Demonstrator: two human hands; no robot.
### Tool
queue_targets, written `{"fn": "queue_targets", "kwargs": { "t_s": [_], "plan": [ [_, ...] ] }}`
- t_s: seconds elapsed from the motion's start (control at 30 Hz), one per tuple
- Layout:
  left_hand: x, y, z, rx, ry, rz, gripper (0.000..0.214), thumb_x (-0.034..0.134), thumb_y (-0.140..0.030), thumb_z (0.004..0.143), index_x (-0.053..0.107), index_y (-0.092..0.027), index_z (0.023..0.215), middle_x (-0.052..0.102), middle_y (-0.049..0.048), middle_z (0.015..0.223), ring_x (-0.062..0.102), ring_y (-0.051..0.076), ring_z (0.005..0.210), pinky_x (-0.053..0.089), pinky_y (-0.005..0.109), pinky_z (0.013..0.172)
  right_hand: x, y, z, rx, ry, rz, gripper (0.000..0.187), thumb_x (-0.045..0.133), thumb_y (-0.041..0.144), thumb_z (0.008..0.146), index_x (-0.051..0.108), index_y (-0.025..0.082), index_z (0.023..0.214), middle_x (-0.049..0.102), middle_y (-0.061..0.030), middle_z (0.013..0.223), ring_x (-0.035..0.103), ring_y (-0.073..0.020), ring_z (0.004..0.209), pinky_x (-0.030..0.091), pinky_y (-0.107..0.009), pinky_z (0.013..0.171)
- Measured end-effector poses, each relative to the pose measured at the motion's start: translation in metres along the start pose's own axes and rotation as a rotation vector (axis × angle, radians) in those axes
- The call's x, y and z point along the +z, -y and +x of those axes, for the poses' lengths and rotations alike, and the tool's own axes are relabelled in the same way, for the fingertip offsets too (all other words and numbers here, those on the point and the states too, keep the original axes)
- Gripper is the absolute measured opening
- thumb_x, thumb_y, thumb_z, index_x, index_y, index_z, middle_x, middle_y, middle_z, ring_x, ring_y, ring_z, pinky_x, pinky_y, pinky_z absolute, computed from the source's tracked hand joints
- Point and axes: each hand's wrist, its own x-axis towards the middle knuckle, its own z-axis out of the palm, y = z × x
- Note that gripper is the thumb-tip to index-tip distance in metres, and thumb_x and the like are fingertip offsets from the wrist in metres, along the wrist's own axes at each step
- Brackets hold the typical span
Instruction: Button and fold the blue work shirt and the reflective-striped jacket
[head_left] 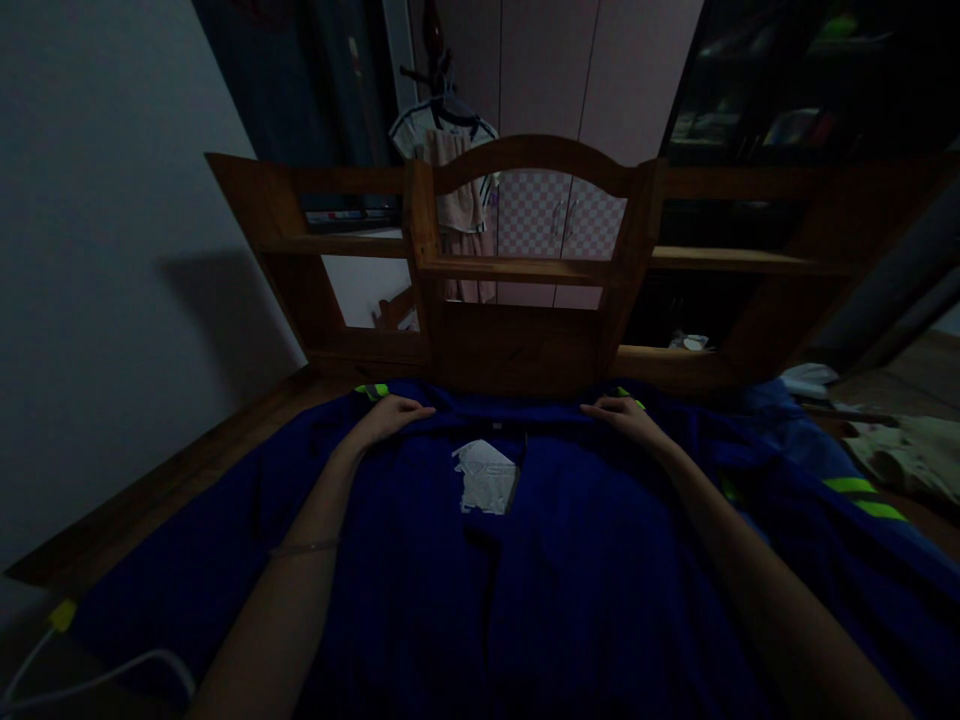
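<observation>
A dark blue garment [525, 580] with neon yellow-green stripes lies spread flat in front of me. My left hand [391, 414] rests on its far left edge, near a yellow-green patch, fingers closed on the cloth. My right hand [624, 412] rests on the far right edge in the same way, fingers curled onto the fabric. A white label [486, 477] shows on the garment between the two hands. The room is dim and the fingertips are hard to make out.
A wooden headboard with shelves [525, 270] stands just beyond the garment. A pale wall [97, 250] is at left. A white cable [97, 670] runs at the lower left. Crumpled light cloth [900, 450] lies at right. Clothes hang on a hanger [446, 130] behind.
</observation>
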Motion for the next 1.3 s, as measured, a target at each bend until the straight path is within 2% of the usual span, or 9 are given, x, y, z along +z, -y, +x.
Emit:
{"fn": "queue_targets", "kwargs": {
  "t_s": [0.17, 0.4, 0.53, 0.73, 0.93, 1.1, 1.17, 1.23, 1.3],
  "plan": [
    [0.001, -0.006, -0.001, 0.107, -0.31, 0.324, 0.043, 0.052, -0.06, 0.075, 0.071, -0.022, 0.083, 0.069, 0.0036, 0.078, 0.06, 0.019, 0.072, 0.039, 0.024, 0.064, 0.004, -0.011, 0.005, 0.03, -0.131, -0.016, 0.04, 0.053, 0.058, 0.074, 0.068, 0.021, 0.073, 0.065, -0.0016, 0.071, 0.058, -0.0172, 0.065, 0.043, -0.029, 0.059],
    [0.005, -0.009, -0.002, 0.164, -0.403, 0.525, 0.034, 0.044, -0.051, 0.086, 0.067, -0.027, 0.094, 0.068, 0.0034, 0.096, 0.061, 0.02, 0.086, 0.04, 0.026, 0.068, 0.008, -0.021, 0.01, 0.094, -0.26, -0.088, 0.04, 0.056, 0.055, 0.073, 0.071, 0.019, 0.071, 0.066, -0.0052, 0.065, 0.059, -0.0204, 0.059, 0.04, -0.03, 0.055],
    [0.005, -0.005, 0.001, 0.172, -0.491, 0.587, 0.038, 0.043, -0.053, 0.086, 0.069, -0.025, 0.093, 0.065, 0.0055, 0.088, 0.058, 0.02, 0.081, 0.04, 0.027, 0.069, 0.011, -0.019, 0.007, 0.088, -0.317, -0.129, 0.04, 0.055, 0.055, 0.073, 0.072, 0.019, 0.075, 0.068, -0.0064, 0.069, 0.061, -0.0225, 0.065, 0.04, -0.03, 0.056],
    [-0.002, 0.017, 0.015, 0.234, -0.501, 0.548, 0.04, 0.048, -0.054, 0.083, 0.071, -0.021, 0.081, 0.057, 0.0058, 0.079, 0.053, 0.019, 0.081, 0.041, 0.031, 0.078, 0.014, -0.016, 0.003, 0.036, -0.327, -0.165, 0.037, 0.055, 0.053, 0.074, 0.07, 0.02, 0.074, 0.069, -0.0051, 0.072, 0.061, -0.0218, 0.067, 0.041, -0.03, 0.058],
    [0.003, 0.03, 0.02, 0.138, -0.568, 0.602, 0.033, 0.046, -0.044, 0.086, 0.066, -0.018, 0.081, 0.055, 0.0073, 0.079, 0.053, 0.022, 0.082, 0.042, 0.034, 0.078, 0.016, -0.011, 0.001, -0.025, -0.336, -0.208, 0.032, 0.057, 0.051, 0.074, 0.066, 0.02, 0.077, 0.067, -0.0045, 0.078, 0.06, -0.0217, 0.073, 0.043, -0.032, 0.065],
    [0.011, 0.006, 0.005, 0.108, -0.712, 0.743, 0.027, 0.049, -0.041, 0.086, 0.061, -0.018, 0.09, 0.055, 0.0117, 0.094, 0.049, 0.027, 0.095, 0.037, 0.041, 0.087, 0.014, 0.019, -0.012, -0.265, -0.445, -0.426, 0.03, 0.055, 0.04, 0.082, 0.058, 0.02, 0.104, 0.059, -0.0097, 0.106, 0.056, -0.0235, 0.093, 0.044, -0.035, 0.078],
    [0.012, -0.01, -0.001, 0.151, -0.769, 0.761, 0.028, 0.049, -0.04, 0.086, 0.059, -0.017, 0.098, 0.054, 0.0131, 0.101, 0.047, 0.028, 0.101, 0.033, 0.043, 0.092, 0.015, 0.035, -0.019, -0.392, -0.425, -0.51, 0.03, 0.048, 0.037, 0.087, 0.056, 0.019, 0.111, 0.055, -0.0113, 0.113, 0.052, -0.0243, 0.103, 0.041, -0.036, 0.087],
    [0.014, -0.026, -0.005, 0.24, -0.75, 0.756, 0.031, 0.048, -0.042, 0.087, 0.057, -0.018, 0.105, 0.053, 0.0129, 0.106, 0.045, 0.028, 0.104, 0.032, 0.042, 0.094, 0.02, 0.049, -0.024, -0.495, -0.349, -0.584, 0.034, 0.046, 0.038, 0.089, 0.053, 0.018, 0.116, 0.054, -0.0123, 0.117, 0.049, -0.0255, 0.109, 0.037, -0.038, 0.094],
    [0.02, -0.041, -0.007, 0.362, -0.623, 0.75, 0.036, 0.051, -0.045, 0.085, 0.056, -0.02, 0.11, 0.052, 0.0111, 0.108, 0.045, 0.026, 0.104, 0.033, 0.04, 0.093, 0.026, 0.057, -0.027, -0.574, -0.25, -0.661, 0.04, 0.047, 0.039, 0.089, 0.05, 0.018, 0.122, 0.051, -0.0128, 0.122, 0.047, -0.0265, 0.111, 0.035, -0.039, 0.096]
  ]
}}
